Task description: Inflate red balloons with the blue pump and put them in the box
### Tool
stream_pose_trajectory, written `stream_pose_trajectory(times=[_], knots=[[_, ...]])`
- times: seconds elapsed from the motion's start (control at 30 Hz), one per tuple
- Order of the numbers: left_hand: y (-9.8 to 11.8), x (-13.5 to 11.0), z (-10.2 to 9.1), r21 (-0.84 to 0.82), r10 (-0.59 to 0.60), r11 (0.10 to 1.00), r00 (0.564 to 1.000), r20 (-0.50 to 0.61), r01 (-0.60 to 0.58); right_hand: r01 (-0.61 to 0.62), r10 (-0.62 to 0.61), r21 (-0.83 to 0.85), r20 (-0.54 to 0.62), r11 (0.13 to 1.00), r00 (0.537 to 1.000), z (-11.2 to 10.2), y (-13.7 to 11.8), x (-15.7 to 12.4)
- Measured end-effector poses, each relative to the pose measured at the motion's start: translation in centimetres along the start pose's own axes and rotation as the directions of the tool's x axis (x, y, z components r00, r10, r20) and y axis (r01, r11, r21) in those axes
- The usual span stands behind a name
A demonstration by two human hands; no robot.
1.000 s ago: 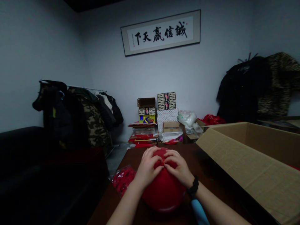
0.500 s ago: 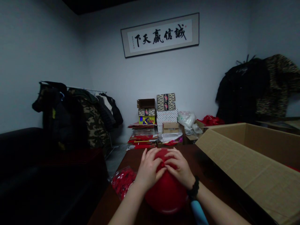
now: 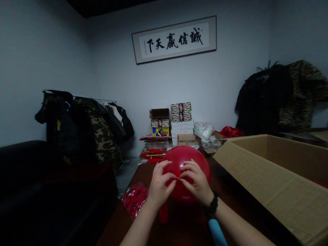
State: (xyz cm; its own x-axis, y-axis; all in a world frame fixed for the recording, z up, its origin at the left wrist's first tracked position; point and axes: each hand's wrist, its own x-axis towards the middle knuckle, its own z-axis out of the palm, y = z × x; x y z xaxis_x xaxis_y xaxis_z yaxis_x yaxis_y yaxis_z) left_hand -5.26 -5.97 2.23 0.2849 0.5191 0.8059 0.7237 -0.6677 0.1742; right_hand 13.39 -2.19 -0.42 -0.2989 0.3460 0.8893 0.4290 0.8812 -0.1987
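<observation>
A round, inflated red balloon (image 3: 186, 155) sits just beyond my hands, over the dark brown table. My left hand (image 3: 162, 182) and my right hand (image 3: 195, 181) meet at its near side, thumbs and forefingers pinched together on its neck. A tiny orange spot shows between the fingertips; I cannot make out what it is. Below my left wrist lies a limp red piece (image 3: 163, 214), partly hidden. Left of it rests a clear plastic bag (image 3: 134, 200) of red items. A light blue cylindrical thing (image 3: 217, 232) sticks out beneath my right forearm, which wears a black band.
A large open cardboard box (image 3: 269, 184) stands along the right side. Stacked boxes (image 3: 181, 119) and a white plastic bag (image 3: 205, 131) are at the far wall. Coats hang on a rack (image 3: 94, 99) at left, with a black sofa (image 3: 25, 191) in front.
The balloon has swung up and away from below my hands to behind them. The limp red piece under my left wrist has come into sight. Both hands stay pinched together in nearly the same place.
</observation>
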Motion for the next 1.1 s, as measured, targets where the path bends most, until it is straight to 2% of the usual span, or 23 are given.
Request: stream_pose_trajectory(times=[0.13,0.4,0.57,0.73,0.9,1.1], knots=[[0.0,-0.1,-0.2,0.012,0.074,0.997,0.996,-0.041,-0.073,0.032,-0.032,-0.006,0.002,0.999,0.999,-0.2,0.1,0.0],[1.0,0.3,0.1,0.105,0.175,0.98,0.984,-0.033,-0.171,0.169,-0.172,-0.109,-0.022,0.98,0.985,-1.1,0.5,0.5],[2.3,1.0,0.5,0.192,0.195,0.963,0.981,-0.006,-0.19,0.224,-0.228,-0.208,0.009,0.952,0.974,-2.5,0.9,0.8],[3.0,2.0,1.2,0.197,0.186,0.962,0.982,0.034,-0.189,0.25,-0.248,-0.281,0.043,0.927,0.968,-4.0,1.7,0.9],[4.0,3.7,3.0,0.176,0.194,0.964,0.979,0.055,-0.201,0.315,-0.314,-0.398,0.068,0.862,0.947,-6.4,3.1,1.0],[6.4,7.1,5.7,0.162,0.235,0.958,0.971,0.036,-0.237,0.382,-0.357,-0.531,0.154,0.757,0.921,-11.0,4.6,1.9]])
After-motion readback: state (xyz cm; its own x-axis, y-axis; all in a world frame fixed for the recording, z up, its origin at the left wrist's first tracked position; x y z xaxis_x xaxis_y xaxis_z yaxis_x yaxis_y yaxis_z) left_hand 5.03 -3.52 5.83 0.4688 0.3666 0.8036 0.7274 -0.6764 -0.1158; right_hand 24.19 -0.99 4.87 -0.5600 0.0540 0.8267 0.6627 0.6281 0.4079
